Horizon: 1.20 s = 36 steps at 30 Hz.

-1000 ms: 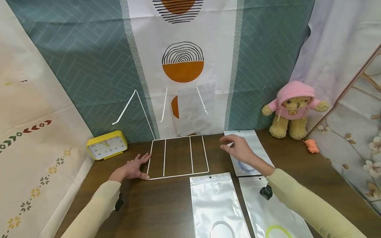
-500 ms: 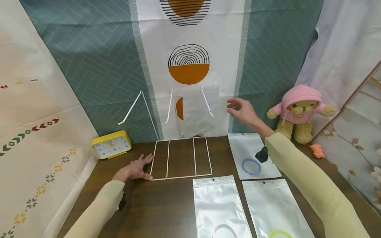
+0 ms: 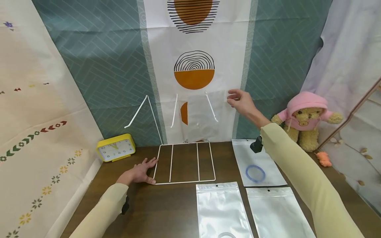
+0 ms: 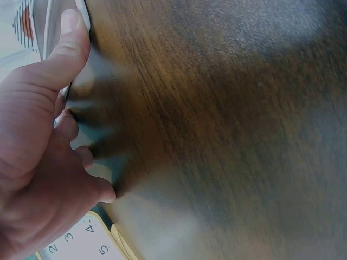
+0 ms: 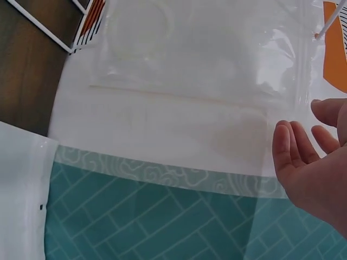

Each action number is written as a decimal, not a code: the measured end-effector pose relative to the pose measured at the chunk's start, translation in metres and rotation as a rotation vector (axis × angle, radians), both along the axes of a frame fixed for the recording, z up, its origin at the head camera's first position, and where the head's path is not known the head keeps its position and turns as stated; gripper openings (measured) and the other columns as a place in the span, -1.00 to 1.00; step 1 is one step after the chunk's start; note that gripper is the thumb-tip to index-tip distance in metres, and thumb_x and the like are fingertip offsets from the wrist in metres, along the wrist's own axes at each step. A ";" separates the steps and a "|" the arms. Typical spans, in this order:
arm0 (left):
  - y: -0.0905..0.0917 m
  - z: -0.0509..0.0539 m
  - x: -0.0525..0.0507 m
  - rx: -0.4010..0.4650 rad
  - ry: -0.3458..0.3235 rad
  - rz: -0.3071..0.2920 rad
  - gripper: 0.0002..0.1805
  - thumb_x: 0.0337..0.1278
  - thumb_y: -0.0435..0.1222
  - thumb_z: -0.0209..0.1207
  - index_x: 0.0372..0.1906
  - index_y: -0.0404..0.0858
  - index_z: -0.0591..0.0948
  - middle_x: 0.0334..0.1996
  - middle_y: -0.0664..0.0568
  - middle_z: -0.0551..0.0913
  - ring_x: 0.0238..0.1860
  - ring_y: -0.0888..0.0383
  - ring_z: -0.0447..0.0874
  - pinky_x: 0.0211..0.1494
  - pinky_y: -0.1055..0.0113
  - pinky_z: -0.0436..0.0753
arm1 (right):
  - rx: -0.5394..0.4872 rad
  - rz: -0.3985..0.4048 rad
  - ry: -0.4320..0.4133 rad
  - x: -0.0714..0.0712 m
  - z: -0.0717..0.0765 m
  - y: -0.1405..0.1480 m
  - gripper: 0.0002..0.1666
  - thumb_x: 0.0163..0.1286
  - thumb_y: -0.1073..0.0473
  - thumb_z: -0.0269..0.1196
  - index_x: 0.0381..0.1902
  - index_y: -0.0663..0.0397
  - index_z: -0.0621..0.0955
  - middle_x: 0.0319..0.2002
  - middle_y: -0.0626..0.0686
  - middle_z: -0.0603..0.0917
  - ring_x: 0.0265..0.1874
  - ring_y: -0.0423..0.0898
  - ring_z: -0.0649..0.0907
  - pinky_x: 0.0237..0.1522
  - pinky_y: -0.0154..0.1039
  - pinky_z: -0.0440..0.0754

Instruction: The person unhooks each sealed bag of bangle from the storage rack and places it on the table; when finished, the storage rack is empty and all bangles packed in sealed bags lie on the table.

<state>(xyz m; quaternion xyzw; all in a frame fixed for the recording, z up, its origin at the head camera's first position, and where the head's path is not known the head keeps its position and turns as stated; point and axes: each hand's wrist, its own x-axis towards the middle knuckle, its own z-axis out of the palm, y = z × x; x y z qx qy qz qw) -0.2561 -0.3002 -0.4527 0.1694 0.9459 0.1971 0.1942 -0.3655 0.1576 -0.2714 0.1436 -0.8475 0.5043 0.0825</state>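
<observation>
A white wire rack (image 3: 185, 182) stands on the table against the backdrop, with several prongs jutting forward. My left hand (image 3: 138, 173) lies spread at the left side of its base, thumb and fingers touching the wire; the left wrist view shows this hand (image 4: 43, 146) flat-fingered at the table. A translucent bag (image 3: 197, 127) hangs at the rack's right prong. Just right of that bag, my right hand (image 3: 244, 105) is raised and holds nothing. In the right wrist view, the hand (image 5: 317, 162) has slightly bent fingers apart from the thumb, beside the bag (image 5: 217, 54).
A bag with a blue ring (image 3: 268, 170) lies at the right, with two silvery bags (image 3: 220, 208) (image 3: 279, 211) nearer the front. A yellow clock (image 3: 116, 148) stands left of the rack. At the right are a teddy bear (image 3: 308, 115) and an orange bundle (image 3: 323, 159).
My right hand has risen from above the blue-ring bag to beside the hanging bag. My left hand has stayed at the rack's base, while the head view has shifted slightly.
</observation>
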 end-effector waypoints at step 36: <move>0.003 -0.002 0.005 -0.012 0.018 0.014 0.14 -0.05 -0.02 0.49 0.57 -0.29 0.12 0.55 -0.30 0.00 0.49 -0.46 -0.21 0.30 -0.53 -0.14 | -0.092 0.099 -0.041 -0.005 -0.007 -0.002 -0.40 0.43 0.07 0.30 0.37 0.08 0.48 0.35 0.16 0.43 0.25 0.15 0.42 0.30 0.10 0.38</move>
